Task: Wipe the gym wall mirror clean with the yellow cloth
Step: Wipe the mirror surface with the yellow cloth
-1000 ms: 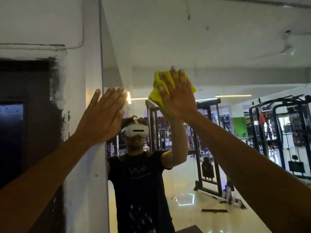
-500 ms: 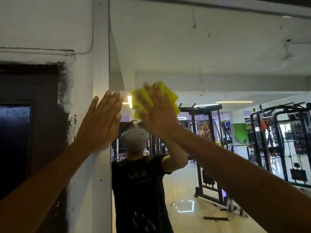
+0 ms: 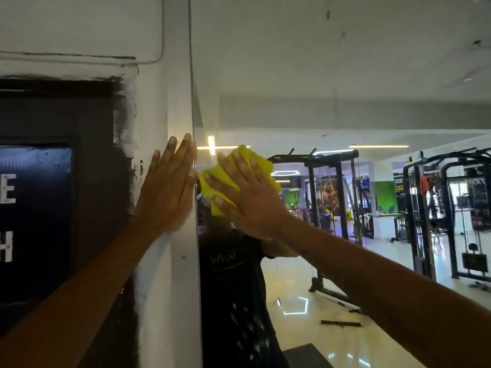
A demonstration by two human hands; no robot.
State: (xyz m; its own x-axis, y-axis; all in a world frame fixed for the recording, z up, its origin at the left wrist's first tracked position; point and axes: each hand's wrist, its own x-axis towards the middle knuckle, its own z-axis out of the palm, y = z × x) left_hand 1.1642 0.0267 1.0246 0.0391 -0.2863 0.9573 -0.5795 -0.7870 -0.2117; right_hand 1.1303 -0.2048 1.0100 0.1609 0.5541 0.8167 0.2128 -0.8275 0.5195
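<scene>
Gym wall mirror (image 3: 332,75) wiped at its left edge, mid-frame
Yellow cloth (image 3: 240,172) is pressed flat under spread right hand (image 3: 247,197) fingers; left hand (image 3: 167,192), fingers together, braces the wall (image 3: 156,102); bunched cloth may be slid off, streaks left

Yellow cloth (image 3: 236,179), white wall (image 3: 156,102), black panel (image 3: 53,208) with white letters.

Both forearms are seen bare, with no sleeves, watch or rings on the left hand (image 3: 166,193) or the right hand (image 3: 249,200). In the reflection, a black short-sleeved T-shirt (image 3: 233,282) with a faint chest logo and pale speckles near the hem is worn.
</scene>
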